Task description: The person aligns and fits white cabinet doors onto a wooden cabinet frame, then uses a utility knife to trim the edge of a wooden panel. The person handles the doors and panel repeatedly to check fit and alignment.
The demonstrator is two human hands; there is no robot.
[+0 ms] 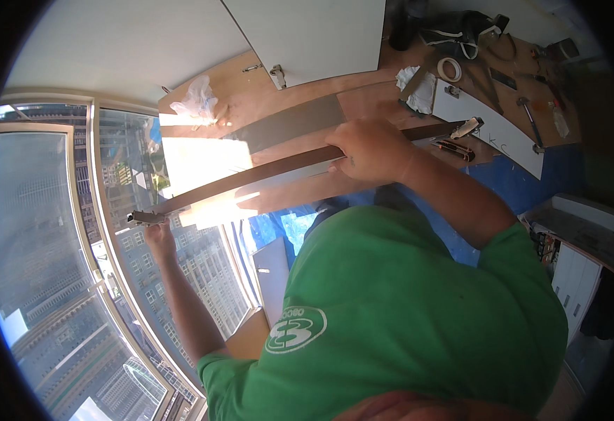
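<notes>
A long, narrow dark brown board (251, 174) spans from the window side to the right, held up at a slant. At each end sits a metal fitting that looks like a cabinet hinge: the left hinge (145, 218) and the right hinge (467, 128). My left hand (158, 237) grips the board's left end, just under the hinge there; its fingers are partly hidden. Right of the board's middle, my right hand (368, 151) is closed over the edge, thumb toward me. A utility knife (454, 149) lies just below the right hinge.
Behind the board is a wooden worktop (373, 95) with a plastic bag (198, 102), a tape roll (449, 69), a hammer (529, 121) and a white panel (493, 130). A white door (314, 35) with a hinge hangs above. Glass windows (37, 245) stand at left. Blue sheeting (514, 184) lies below.
</notes>
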